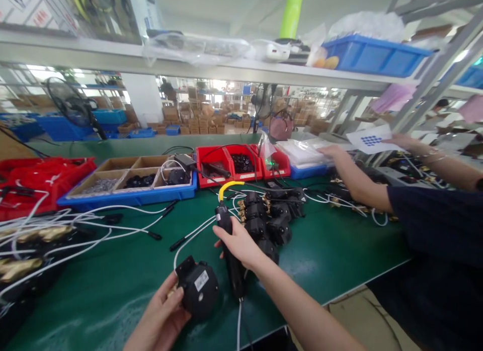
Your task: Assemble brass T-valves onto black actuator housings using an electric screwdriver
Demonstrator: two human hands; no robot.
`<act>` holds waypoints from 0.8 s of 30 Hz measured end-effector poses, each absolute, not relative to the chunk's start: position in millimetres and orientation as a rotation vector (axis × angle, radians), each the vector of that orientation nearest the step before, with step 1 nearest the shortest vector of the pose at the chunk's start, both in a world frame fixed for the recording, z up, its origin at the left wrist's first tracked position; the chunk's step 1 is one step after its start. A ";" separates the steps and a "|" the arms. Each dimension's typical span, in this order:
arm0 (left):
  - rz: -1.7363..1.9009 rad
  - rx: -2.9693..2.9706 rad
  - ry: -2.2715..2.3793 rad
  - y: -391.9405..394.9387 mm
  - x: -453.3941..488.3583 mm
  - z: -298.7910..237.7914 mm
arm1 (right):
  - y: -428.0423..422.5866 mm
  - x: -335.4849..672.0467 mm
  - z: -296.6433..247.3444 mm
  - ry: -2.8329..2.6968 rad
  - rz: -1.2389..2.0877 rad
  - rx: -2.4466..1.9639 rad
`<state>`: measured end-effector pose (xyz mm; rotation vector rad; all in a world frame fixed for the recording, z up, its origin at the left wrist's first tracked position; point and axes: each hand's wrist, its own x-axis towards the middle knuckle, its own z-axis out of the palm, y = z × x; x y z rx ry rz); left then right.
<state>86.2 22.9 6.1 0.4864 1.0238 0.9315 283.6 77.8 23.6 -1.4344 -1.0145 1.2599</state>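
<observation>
My left hand (166, 305) is closed around the left edge of a round black housing (204, 293). The housing carries a small white label and has a white cable running up from it. Just right of it, my right hand (241, 243) grips a black electric screwdriver (234, 275), held upright with a yellow sleeve (229, 187) curving from its top. The screwdriver's lower end is beside the housing, apart from it. Behind my right hand, several black housings with brass fittings (258, 210) stand in rows on the green table (151, 275).
At left lie white cables (132, 228) and brass-fitted parts (45, 235). Along the back stand a divided blue tray (169, 192), red bins (211, 180) and a red tray (75, 172). A co-worker's arm (349, 177) reaches in from the right; that person's other hand holds a printed sheet (372, 140).
</observation>
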 end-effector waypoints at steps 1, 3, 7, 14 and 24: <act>0.928 0.480 1.034 22.8 87.3 4.3 | 80.4 282.2 18.5 -1.085 1.213 -1.494; 0.931 0.456 1.061 23.2 90.4 3.3 | 83.8 279.1 10.5 -1.227 1.090 -1.606; 0.961 0.386 1.085 25.6 96.9 5.5 | 87.1 269.5 5.9 -1.480 0.862 -1.788; 1.000 0.355 1.059 42.7 103.5 15.7 | 71.7 271.5 43.7 -1.906 0.625 -1.772; 0.949 0.590 1.205 78.8 102.9 13.3 | 78.3 290.5 87.3 -2.303 0.809 -1.068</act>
